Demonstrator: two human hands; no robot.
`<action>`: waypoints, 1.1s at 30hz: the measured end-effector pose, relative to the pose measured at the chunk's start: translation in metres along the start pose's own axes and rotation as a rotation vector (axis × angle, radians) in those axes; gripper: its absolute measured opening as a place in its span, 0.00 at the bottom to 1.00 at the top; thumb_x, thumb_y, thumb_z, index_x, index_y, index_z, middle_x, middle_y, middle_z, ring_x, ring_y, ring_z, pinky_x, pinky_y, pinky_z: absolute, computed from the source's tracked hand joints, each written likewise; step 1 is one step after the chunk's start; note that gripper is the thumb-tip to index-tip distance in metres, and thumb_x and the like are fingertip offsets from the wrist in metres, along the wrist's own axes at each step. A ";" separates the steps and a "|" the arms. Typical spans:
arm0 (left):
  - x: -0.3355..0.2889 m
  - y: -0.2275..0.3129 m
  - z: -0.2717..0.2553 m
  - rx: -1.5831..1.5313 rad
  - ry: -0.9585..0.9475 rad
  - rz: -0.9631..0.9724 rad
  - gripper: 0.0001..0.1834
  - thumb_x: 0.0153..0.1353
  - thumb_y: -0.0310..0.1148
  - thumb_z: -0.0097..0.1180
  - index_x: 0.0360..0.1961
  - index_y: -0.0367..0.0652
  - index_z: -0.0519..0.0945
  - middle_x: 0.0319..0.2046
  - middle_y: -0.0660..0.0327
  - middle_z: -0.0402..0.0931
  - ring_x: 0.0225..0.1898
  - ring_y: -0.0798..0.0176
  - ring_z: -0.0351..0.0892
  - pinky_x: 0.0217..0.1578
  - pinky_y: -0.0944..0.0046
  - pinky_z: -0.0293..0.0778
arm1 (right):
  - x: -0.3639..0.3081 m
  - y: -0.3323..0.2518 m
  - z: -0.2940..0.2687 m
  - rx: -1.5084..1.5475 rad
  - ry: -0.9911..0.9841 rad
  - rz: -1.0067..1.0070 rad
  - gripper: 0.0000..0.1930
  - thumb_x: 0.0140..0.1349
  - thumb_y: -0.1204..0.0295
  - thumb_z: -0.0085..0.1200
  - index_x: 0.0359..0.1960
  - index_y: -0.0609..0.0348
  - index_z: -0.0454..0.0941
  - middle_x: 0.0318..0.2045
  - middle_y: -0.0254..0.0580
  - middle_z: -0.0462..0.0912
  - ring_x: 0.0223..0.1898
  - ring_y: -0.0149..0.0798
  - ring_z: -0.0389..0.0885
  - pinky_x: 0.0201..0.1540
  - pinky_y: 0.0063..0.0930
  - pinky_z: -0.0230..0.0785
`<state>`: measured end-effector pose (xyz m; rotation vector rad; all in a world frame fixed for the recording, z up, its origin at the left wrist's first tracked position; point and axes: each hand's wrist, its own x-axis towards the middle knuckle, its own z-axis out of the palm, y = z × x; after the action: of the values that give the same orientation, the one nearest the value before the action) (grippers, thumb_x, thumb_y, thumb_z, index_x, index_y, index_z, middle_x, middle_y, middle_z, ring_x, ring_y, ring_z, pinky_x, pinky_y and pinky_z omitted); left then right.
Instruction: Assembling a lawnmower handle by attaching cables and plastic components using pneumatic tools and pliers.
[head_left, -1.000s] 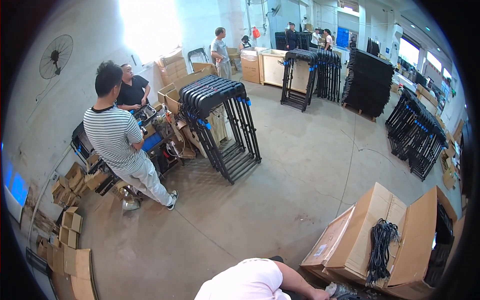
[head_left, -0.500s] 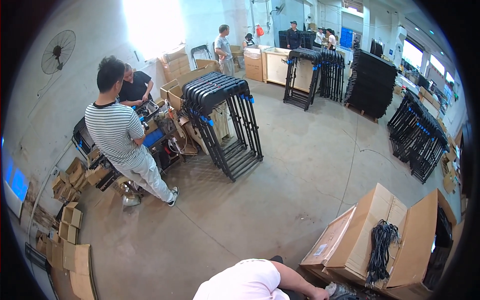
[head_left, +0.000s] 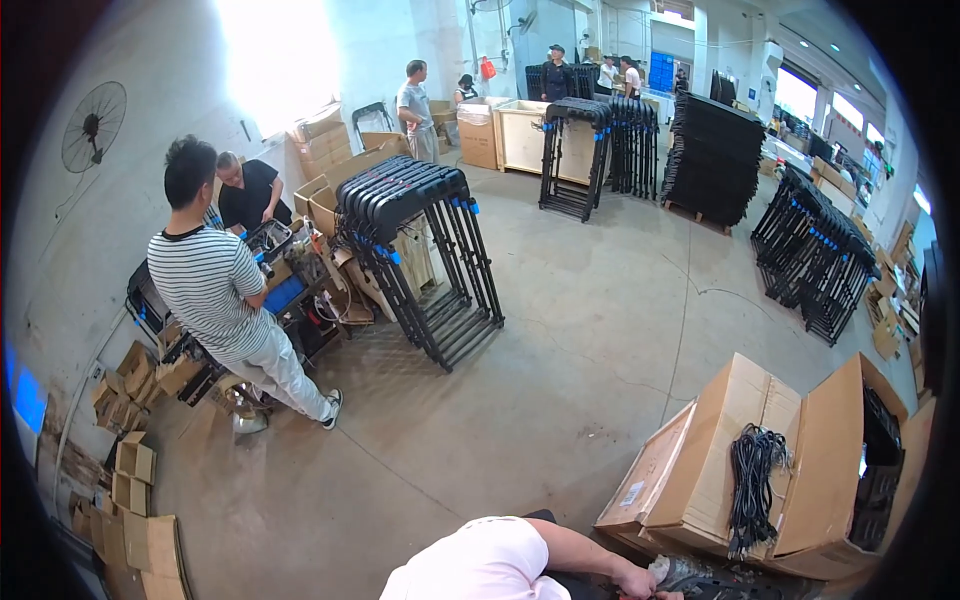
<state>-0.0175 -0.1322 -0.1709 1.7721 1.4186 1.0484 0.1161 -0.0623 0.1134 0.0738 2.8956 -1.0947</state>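
Note:
At the lower edge, my left arm in a pale pink sleeve reaches rightward. My left hand [head_left: 632, 580] is bent closed beside crumpled clear plastic [head_left: 676, 572]; what its fingers grip is hidden. A skin-coloured sliver next to it looks like fingers of my right hand [head_left: 668, 595], cut off by the edge. Dark parts [head_left: 725, 590] lie to the right of my hands. Close by stands an open cardboard box [head_left: 690, 480], with a bundle of black cables [head_left: 757, 480] draped over its flap. Black pieces [head_left: 880, 470] sit inside the box beside it.
Nested black frames with blue clips [head_left: 420, 250] stand mid-floor, more frames [head_left: 815, 255] at right. Black panels [head_left: 712, 160] are stacked on a pallet. A striped-shirt person [head_left: 205, 290] stands by a cluttered bench; another person [head_left: 250, 195] works there. Cardboard boxes [head_left: 135, 470] line the left wall.
The view has turned slightly right, so the room sits further left. At the bench, the person in black has leaned lower. My left hand is a little higher in view, with fingers beside it showing.

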 end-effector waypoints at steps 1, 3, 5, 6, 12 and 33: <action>0.020 0.032 -0.011 -0.205 -0.033 -0.188 0.16 0.65 0.43 0.58 0.37 0.39 0.86 0.35 0.52 0.85 0.38 0.53 0.84 0.38 0.50 0.78 | -0.018 0.012 -0.009 -0.023 0.054 0.071 0.11 0.73 0.68 0.52 0.49 0.60 0.82 0.45 0.56 0.81 0.48 0.62 0.79 0.52 0.46 0.72; 0.039 0.110 -0.044 -0.393 -0.101 -0.347 0.15 0.60 0.38 0.58 0.38 0.35 0.84 0.30 0.54 0.85 0.34 0.57 0.85 0.35 0.54 0.77 | -0.043 0.012 -0.021 -0.074 0.156 0.135 0.11 0.73 0.69 0.53 0.48 0.61 0.82 0.45 0.55 0.81 0.48 0.61 0.79 0.53 0.44 0.72; 0.026 0.125 -0.056 -0.401 -0.092 -0.370 0.18 0.60 0.40 0.58 0.41 0.33 0.85 0.33 0.52 0.85 0.39 0.55 0.83 0.40 0.52 0.75 | -0.042 0.011 -0.017 -0.048 0.146 0.130 0.11 0.73 0.69 0.53 0.48 0.60 0.82 0.45 0.55 0.81 0.48 0.60 0.79 0.53 0.44 0.72; 0.021 0.131 -0.059 -0.402 -0.085 -0.380 0.18 0.60 0.40 0.58 0.41 0.33 0.85 0.33 0.52 0.85 0.39 0.55 0.83 0.40 0.52 0.75 | -0.041 0.012 -0.015 -0.030 0.137 0.137 0.11 0.73 0.69 0.53 0.48 0.60 0.82 0.45 0.54 0.81 0.48 0.60 0.79 0.53 0.44 0.72; 0.012 0.129 -0.056 -0.509 -0.038 -0.568 0.18 0.61 0.39 0.58 0.43 0.35 0.87 0.34 0.54 0.85 0.38 0.58 0.83 0.39 0.53 0.76 | -0.032 0.018 -0.011 -0.038 0.085 0.082 0.10 0.72 0.70 0.54 0.48 0.60 0.83 0.45 0.54 0.81 0.47 0.59 0.80 0.52 0.43 0.73; 0.019 0.128 -0.055 -0.402 -0.032 -0.569 0.18 0.59 0.39 0.60 0.44 0.37 0.88 0.34 0.52 0.86 0.38 0.55 0.85 0.40 0.52 0.78 | -0.031 0.029 -0.012 -0.158 0.060 0.023 0.09 0.71 0.71 0.54 0.47 0.61 0.81 0.43 0.58 0.80 0.45 0.65 0.79 0.46 0.51 0.73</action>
<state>-0.0027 -0.1419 -0.0315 1.0102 1.4456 0.9036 0.1484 -0.0337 0.1054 0.1353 3.0146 -0.8709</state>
